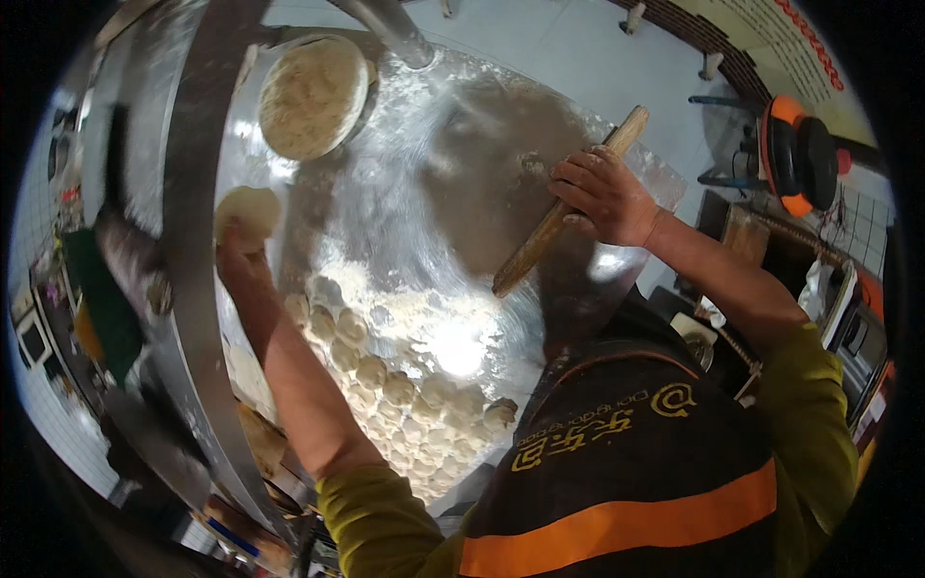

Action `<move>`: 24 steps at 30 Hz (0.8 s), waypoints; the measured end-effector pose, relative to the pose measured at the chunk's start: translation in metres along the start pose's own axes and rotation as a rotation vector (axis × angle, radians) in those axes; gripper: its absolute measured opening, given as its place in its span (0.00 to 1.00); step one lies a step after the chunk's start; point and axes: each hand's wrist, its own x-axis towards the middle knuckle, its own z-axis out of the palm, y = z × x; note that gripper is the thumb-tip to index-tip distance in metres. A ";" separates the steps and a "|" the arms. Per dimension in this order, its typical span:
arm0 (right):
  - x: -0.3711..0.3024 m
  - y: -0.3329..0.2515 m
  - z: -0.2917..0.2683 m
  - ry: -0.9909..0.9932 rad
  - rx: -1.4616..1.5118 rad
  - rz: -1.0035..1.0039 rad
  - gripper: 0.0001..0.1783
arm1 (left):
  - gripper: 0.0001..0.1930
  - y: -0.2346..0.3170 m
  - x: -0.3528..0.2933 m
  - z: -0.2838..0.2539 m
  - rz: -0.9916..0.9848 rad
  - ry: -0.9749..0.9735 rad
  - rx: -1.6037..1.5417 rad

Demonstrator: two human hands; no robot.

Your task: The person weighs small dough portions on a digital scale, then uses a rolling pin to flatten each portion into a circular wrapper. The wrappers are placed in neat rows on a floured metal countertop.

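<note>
My left hand (237, 252) reaches to the left side of the metal table and holds a flat, round dough wrapper (249, 212) by its near edge. A wooden rolling pin (540, 243), dusted with flour, is in my right hand (605, 197); the fingers wrap round it near its far end. The pin slants over the right part of the table. Many small dough pieces (398, 390) lie bunched on the floured metal near my body. Loose flour (361, 289) spreads just beyond them.
At the far left of the steel table (405, 193) stands a round, flour-covered board or tray (315, 96). A metal post (390, 34) rises at the back edge, and a metal beam (198, 193) runs along the left. An orange and black stool-like object (798, 154) is at the far right.
</note>
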 end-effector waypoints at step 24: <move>0.013 0.004 -0.015 -0.037 0.162 0.059 0.30 | 0.11 0.018 0.274 0.092 0.159 0.340 0.343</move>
